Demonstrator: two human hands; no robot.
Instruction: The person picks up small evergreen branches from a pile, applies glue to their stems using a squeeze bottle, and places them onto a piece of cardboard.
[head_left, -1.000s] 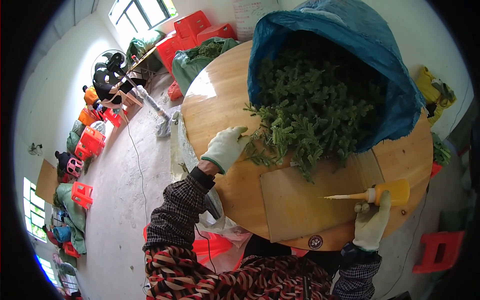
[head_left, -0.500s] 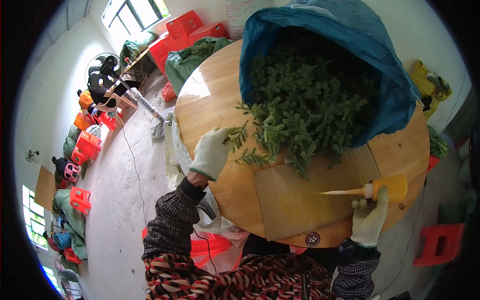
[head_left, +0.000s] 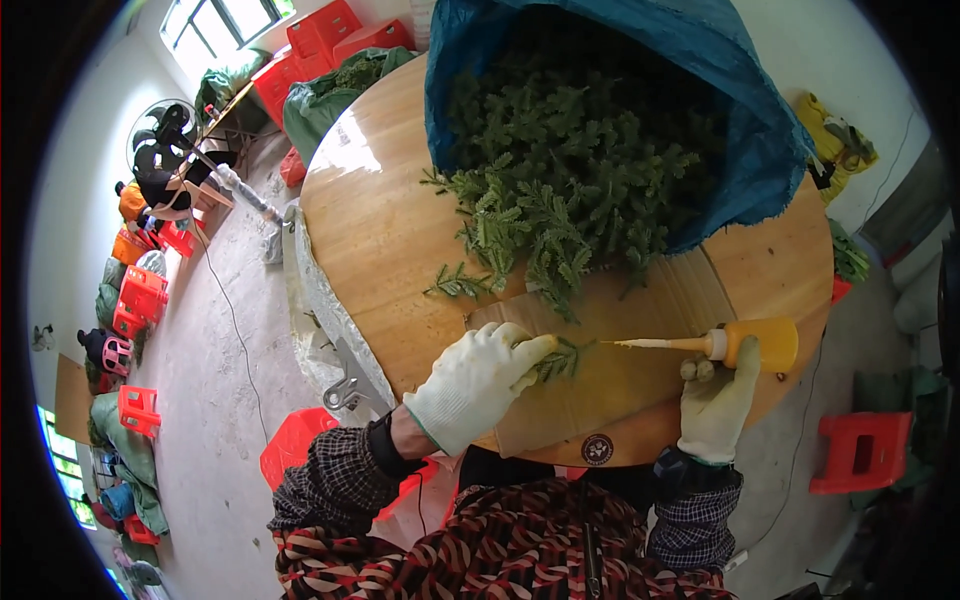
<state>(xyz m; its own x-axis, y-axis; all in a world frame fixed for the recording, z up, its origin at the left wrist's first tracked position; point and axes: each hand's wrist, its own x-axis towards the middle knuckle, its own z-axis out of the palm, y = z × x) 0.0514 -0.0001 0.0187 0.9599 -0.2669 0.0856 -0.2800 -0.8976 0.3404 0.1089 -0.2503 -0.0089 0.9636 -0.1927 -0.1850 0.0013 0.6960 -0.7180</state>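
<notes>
My gloved left hand [head_left: 475,385] is closed, pinching the base of a small green fir sprig [head_left: 560,361] above the cardboard sheet [head_left: 635,385]. In my gloved right hand [head_left: 718,408] lies a yellow squeeze bottle [head_left: 765,343], tipped on its side. Its long pale nozzle [head_left: 650,344] points left, its tip just short of the sprig. Beyond the cardboard, a heap of fir sprigs [head_left: 570,160] spills from a large blue sack [head_left: 765,130]. One loose sprig [head_left: 458,281] lies on the wooden table left of the heap.
The round wooden table [head_left: 375,220] has plastic sheeting [head_left: 318,270] and a metal clip [head_left: 346,393] along its left edge. Red stools stand near the right side [head_left: 862,452] and front left [head_left: 298,445]. A standing fan [head_left: 165,150] and its cord are farther left.
My left hand has come from the heap's left side toward me and right, bringing a sprig to the nozzle. My right hand still holds the bottle. The whole view has shifted slightly.
</notes>
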